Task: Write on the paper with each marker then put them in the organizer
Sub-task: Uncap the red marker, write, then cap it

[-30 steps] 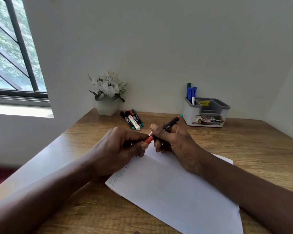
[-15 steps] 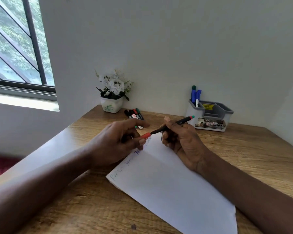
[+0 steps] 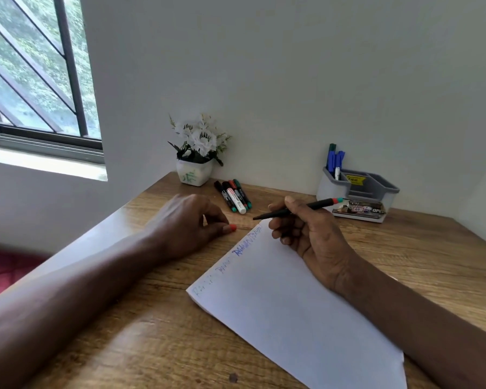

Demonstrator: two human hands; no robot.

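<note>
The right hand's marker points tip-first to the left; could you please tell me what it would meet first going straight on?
Probably the orange cap pinched in the left hand, just beyond the marker tip; depth is unclear.

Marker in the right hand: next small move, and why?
Probably lower the tip onto the paper and write. The right hand holds the marker with its tip bare near the paper's far corner, apparently not touching. The left hand pinches the red cap aside. There is writing along the left edge, with blank space beside it.
</note>
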